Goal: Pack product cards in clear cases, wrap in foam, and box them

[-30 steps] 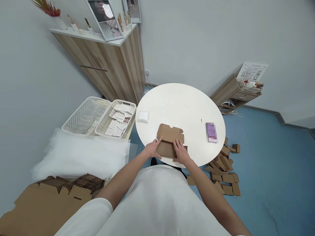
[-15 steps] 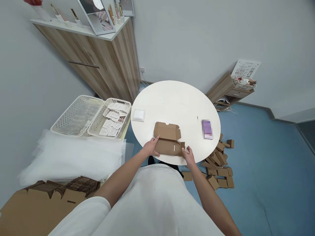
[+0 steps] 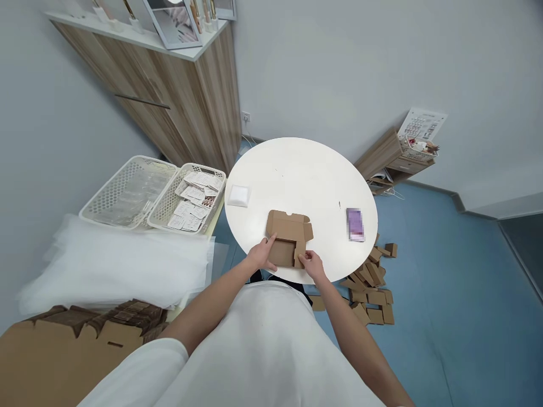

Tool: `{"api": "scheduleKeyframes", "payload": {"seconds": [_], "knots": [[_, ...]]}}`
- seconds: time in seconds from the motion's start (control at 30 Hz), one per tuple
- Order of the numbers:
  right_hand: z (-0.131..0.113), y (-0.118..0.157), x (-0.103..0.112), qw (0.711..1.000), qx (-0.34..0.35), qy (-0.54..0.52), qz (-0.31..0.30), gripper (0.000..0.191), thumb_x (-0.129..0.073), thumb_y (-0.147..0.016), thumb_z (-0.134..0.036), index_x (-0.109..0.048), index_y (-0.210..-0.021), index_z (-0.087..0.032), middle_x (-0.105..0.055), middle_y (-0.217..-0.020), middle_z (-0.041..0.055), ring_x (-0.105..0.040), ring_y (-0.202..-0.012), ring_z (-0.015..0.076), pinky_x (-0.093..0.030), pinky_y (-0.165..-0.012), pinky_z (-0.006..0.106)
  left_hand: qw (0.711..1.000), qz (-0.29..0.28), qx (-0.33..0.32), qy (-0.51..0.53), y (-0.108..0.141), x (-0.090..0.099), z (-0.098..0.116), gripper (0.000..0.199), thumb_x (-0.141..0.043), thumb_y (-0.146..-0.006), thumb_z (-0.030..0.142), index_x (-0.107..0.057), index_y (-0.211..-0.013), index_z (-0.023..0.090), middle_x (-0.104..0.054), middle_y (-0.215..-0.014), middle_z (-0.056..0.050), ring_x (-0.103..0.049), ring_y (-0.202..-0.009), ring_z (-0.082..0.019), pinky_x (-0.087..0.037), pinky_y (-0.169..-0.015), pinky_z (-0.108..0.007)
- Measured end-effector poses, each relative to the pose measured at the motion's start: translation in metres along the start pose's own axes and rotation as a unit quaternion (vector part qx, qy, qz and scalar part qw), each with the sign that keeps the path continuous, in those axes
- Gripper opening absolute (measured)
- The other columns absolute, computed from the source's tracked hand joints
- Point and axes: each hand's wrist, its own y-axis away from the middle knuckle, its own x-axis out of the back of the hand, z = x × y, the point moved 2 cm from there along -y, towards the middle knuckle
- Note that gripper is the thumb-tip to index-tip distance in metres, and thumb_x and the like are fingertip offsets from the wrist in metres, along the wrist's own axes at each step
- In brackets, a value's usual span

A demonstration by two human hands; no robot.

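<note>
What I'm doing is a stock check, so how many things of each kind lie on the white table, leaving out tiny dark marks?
Partly folded cardboard box: 1
White square packet: 1
Purple item, pixelated: 1
Total: 3

Box [image 3: 288, 233] edge partly behind left hand [image 3: 261, 254], purple item [image 3: 355, 224] blurred.

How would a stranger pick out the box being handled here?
Start at the white table in the middle. At its near edge, between the left hand and right hand, lies an open brown box. It is the only cardboard on the table; the heaped boxes lie on the floor.
</note>
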Motion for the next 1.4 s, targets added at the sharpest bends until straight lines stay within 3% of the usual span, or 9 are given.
{"api": "scheduleKeyframes", "payload": {"seconds": [0.1, 0.23, 0.43, 0.63, 0.77, 0.97, 1.03, 1.13, 1.4], "knots": [[0.001, -0.007, -0.002, 0.998, -0.014, 0.065, 0.012, 0.020, -0.052, -0.071, -0.028, -0.053, -0.090, -0.019, -0.063, -0.081, 0.0049, -0.058, -0.077, 0.0187, -0.040, -0.061, 0.026, 1.000, -0.014, -0.002, -0.001, 0.005, -0.007, 0.005, 0.126, -0.077, -0.042, 0.047, -0.001, -0.139, 0.025, -0.044, -0.119, -0.014, -0.055, -0.099, -0.033, -0.044, -0.075, -0.035], [0.005, -0.011, -0.005, 0.994, -0.024, 0.106, 0.020, 0.019, -0.051, -0.069, -0.019, -0.050, -0.088, -0.020, -0.062, -0.085, 0.0068, -0.058, -0.081, 0.0210, -0.038, -0.062, 0.027, 1.000, -0.018, 0.005, -0.004, 0.008, -0.013, 0.008, 0.126, -0.077, -0.043, 0.049, 0.002, -0.138, 0.027, -0.043, -0.119, -0.013, -0.054, -0.100, -0.031, -0.044, -0.075, -0.034], [0.010, -0.009, -0.006, 0.993, -0.052, 0.101, 0.022, 0.018, -0.053, -0.071, -0.030, -0.050, -0.087, -0.023, -0.063, -0.084, 0.0056, -0.058, -0.081, 0.0220, -0.038, -0.062, 0.029, 1.000, -0.015, -0.004, -0.003, 0.012, -0.012, 0.008, 0.126, -0.074, -0.044, 0.055, 0.006, -0.138, 0.027, -0.043, -0.118, -0.012, -0.054, -0.100, -0.031, -0.043, -0.076, -0.033], [0.014, -0.002, -0.005, 0.998, -0.042, -0.007, 0.036, 0.034, -0.060, -0.066, -0.047, -0.053, -0.091, -0.025, -0.064, -0.083, 0.0063, -0.059, -0.084, 0.0242, -0.041, -0.070, 0.035, 0.999, 0.016, 0.009, 0.032, 0.024, -0.013, 0.012, 0.110, -0.055, -0.058, 0.069, 0.005, -0.139, 0.026, -0.042, -0.120, -0.013, -0.053, -0.102, -0.032, -0.041, -0.077, -0.036], [0.016, 0.003, 0.001, 0.997, -0.025, -0.060, 0.028, 0.050, -0.058, -0.065, -0.054, -0.052, -0.104, -0.024, -0.064, -0.089, 0.0070, -0.060, -0.085, 0.0226, -0.043, -0.072, 0.034, 0.989, 0.057, 0.021, 0.134, 0.032, -0.018, 0.008, 0.093, -0.040, -0.072, 0.068, 0.004, -0.140, 0.022, -0.036, -0.132, -0.014, -0.048, -0.110, -0.028, -0.039, -0.084, -0.036], [0.030, 0.019, 0.012, 0.975, -0.052, -0.197, -0.089, 0.062, -0.048, -0.070, -0.060, -0.042, -0.122, -0.025, -0.053, -0.118, 0.0112, -0.061, -0.058, 0.0141, -0.048, -0.052, 0.029, 0.944, 0.067, 0.107, 0.304, 0.031, -0.040, 0.006, 0.068, -0.014, -0.084, 0.061, -0.028, -0.133, 0.017, -0.044, -0.131, -0.011, -0.046, -0.115, -0.022, -0.039, -0.089, -0.033], [0.034, 0.020, 0.016, 0.962, -0.053, -0.244, -0.109, 0.062, -0.050, -0.070, -0.058, -0.043, -0.121, -0.024, -0.050, -0.122, 0.0112, -0.062, -0.063, 0.0145, -0.050, -0.054, 0.029, 0.936, 0.066, 0.103, 0.331, 0.027, -0.043, 0.013, 0.065, -0.011, -0.085, 0.060, -0.033, -0.130, 0.020, -0.044, -0.132, -0.009, -0.045, -0.116, -0.021, -0.041, -0.088, -0.033], [0.040, 0.013, 0.024, 0.947, -0.047, -0.298, -0.109, 0.058, -0.052, -0.072, -0.053, -0.047, -0.119, -0.021, -0.053, -0.120, 0.0105, -0.063, -0.079, 0.0167, -0.052, -0.069, 0.030, 0.929, 0.078, 0.092, 0.351, 0.016, -0.042, 0.028, 0.061, -0.008, -0.086, 0.057, -0.033, -0.130, 0.022, -0.043, -0.133, -0.006, -0.043, -0.119, -0.020, -0.043, -0.087, -0.032], [0.054, -0.014, 0.055, 0.920, -0.017, -0.377, -0.104, 0.057, -0.055, -0.073, -0.049, -0.047, -0.123, -0.023, -0.050, -0.127, 0.0056, -0.051, -0.112, 0.0210, -0.045, -0.090, 0.036, 0.946, 0.056, 0.060, 0.314, -0.018, -0.027, 0.075, 0.061, -0.006, -0.086, 0.057, -0.026, -0.136, 0.026, -0.039, -0.137, -0.005, -0.037, -0.124, -0.021, -0.040, -0.091, -0.037]]}}
